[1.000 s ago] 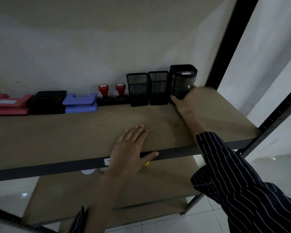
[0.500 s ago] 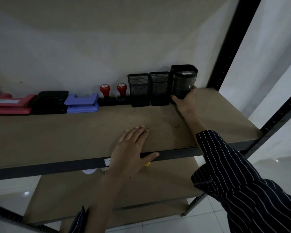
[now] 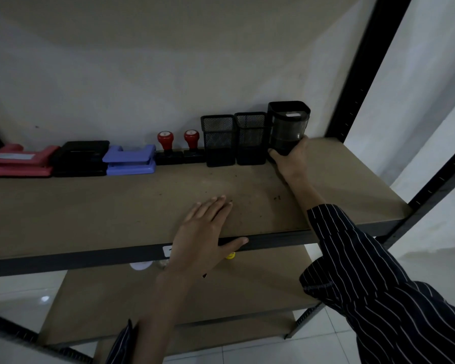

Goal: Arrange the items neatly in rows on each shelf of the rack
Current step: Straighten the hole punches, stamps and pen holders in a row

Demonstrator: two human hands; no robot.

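Along the back of the brown shelf (image 3: 90, 206) stands a row: a pink hole punch (image 3: 21, 160), a black one (image 3: 80, 158), a purple one (image 3: 129, 160), two red-knobbed stamps (image 3: 179, 148), two black mesh holders (image 3: 234, 139) and a tall dark container (image 3: 288, 127) at the right end. My right hand (image 3: 290, 160) grips the base of that dark container, thumb on its left side. My left hand (image 3: 204, 229) rests flat on the shelf's front edge, fingers straight, thumb over the rim.
A black rack upright (image 3: 363, 67) rises right of the row, another post (image 3: 436, 179) stands at the front right corner. A lower shelf (image 3: 103, 298) shows small white and yellow items (image 3: 230, 255) under the front rim. The white tiled floor lies below.
The view has shifted slightly; my right hand stays on the dark container at the row's right end, and my left hand has not moved.
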